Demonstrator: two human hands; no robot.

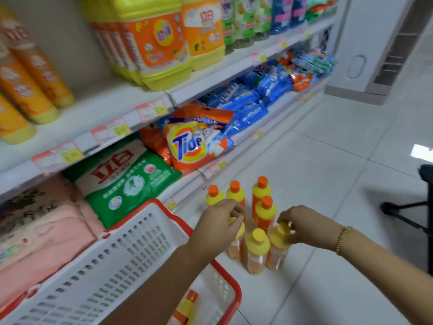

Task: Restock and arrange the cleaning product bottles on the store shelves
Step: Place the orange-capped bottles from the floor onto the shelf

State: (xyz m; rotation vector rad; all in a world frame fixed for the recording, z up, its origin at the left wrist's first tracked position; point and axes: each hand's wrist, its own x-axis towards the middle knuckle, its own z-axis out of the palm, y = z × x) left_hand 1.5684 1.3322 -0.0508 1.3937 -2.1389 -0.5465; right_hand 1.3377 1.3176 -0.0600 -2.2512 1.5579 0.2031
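Cleaning bottles (257, 247), orange with yellow shoulders, stand in a tight cluster on the floor (328, 184) just beside the bottom shelf edge, none of this group shelved. The left hand (218, 224) curls its fingers over the top of the near left bottle (237, 247). The right hand (302, 226) pinches the cap of the front right bottle (278, 247). At least one spare bottle (186, 308) lies in the white basket (131, 249). Similar bottles fill part of the upper shelf (93, 109), so the restocking looks barely begun, with lifting and arranging left to do.
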